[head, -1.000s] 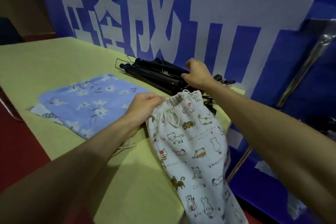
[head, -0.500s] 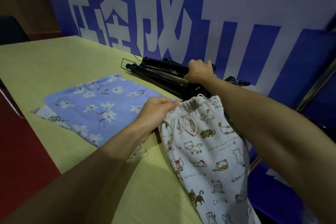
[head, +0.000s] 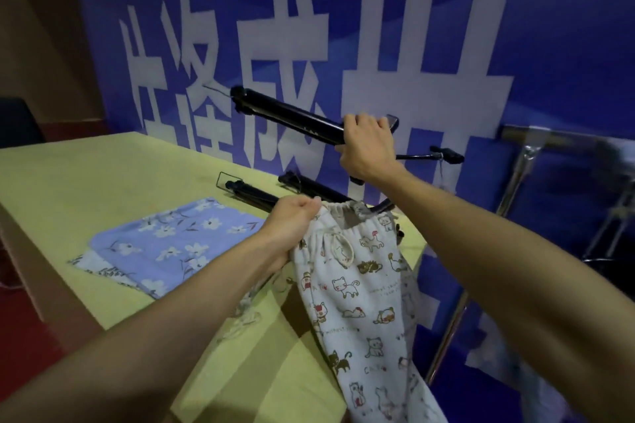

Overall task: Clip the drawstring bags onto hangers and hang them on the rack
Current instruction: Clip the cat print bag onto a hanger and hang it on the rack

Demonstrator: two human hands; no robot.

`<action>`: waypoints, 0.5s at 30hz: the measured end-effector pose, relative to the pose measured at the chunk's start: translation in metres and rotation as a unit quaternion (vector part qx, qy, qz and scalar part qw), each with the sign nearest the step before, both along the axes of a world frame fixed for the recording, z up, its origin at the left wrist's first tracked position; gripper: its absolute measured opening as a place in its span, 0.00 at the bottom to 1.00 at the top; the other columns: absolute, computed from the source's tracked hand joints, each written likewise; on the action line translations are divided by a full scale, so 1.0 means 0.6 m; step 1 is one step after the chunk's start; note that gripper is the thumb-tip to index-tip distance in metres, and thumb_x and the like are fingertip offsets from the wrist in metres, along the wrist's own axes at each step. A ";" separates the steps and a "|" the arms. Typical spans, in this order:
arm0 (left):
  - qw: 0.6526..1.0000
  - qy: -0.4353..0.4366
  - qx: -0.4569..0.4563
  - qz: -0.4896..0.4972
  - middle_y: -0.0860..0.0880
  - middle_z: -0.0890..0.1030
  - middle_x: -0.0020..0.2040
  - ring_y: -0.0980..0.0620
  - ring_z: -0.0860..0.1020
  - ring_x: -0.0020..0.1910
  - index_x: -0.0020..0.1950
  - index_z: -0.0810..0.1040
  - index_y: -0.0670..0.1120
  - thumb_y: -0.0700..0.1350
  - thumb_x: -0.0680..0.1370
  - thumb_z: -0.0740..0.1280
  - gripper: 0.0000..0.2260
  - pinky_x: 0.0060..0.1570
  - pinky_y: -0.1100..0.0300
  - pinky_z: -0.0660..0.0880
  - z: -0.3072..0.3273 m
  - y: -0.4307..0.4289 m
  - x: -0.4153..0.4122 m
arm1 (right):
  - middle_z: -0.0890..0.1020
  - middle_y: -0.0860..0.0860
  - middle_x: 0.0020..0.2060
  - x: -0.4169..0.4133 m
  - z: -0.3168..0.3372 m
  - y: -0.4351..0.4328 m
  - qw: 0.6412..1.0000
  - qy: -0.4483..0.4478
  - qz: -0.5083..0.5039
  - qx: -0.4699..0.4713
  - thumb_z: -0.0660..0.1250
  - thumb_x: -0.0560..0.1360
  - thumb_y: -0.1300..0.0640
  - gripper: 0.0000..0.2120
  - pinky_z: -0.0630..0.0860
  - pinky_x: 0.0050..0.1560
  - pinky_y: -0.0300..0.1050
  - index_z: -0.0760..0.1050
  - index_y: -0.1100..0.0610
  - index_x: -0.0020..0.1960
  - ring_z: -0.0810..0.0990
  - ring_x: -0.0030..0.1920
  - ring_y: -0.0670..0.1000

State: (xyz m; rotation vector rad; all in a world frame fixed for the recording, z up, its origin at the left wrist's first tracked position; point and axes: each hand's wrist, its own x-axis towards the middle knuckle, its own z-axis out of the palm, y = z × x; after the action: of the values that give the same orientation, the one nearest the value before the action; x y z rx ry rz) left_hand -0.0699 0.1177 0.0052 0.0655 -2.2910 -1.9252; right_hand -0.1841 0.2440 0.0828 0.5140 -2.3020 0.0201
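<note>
My left hand [head: 292,220] pinches the gathered top edge of a white drawstring bag printed with cats [head: 360,288], which hangs over the table's right corner. My right hand [head: 366,146] grips a black clip hanger [head: 288,115] and holds it in the air above the table, its bar slanting up to the left. More black hangers [head: 254,196] lie on the table behind the bag. A blue floral bag [head: 171,244] lies flat to the left, on top of another pale printed bag [head: 92,264]. The chrome rack [head: 525,161] stands at the right.
The yellow-green table [head: 86,175] runs back to a blue banner with large white characters [head: 309,55]. Red floor [head: 24,347] lies to the left of the table. A chrome rack leg [head: 446,336] slants down past the table's right corner.
My right hand has lifted one black hanger off the pile into the air. My left hand has raised the top of the cat bag slightly.
</note>
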 end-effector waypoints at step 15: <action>0.992 0.090 0.086 0.006 0.42 0.82 0.53 0.42 0.81 0.52 0.54 0.78 0.41 0.62 0.76 0.63 0.24 0.58 0.43 0.76 0.204 0.175 0.126 | 0.79 0.48 0.51 0.303 0.051 0.258 0.924 -0.190 0.119 -0.309 0.69 0.76 0.52 0.14 0.72 0.56 0.48 0.70 0.53 0.58 0.77 0.54 0.52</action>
State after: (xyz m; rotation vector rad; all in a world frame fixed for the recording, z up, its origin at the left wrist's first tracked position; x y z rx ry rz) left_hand 0.0058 0.2228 0.1276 -0.0728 -2.0047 -2.0275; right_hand -0.0025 0.3987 0.1137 0.4756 -2.4046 1.0103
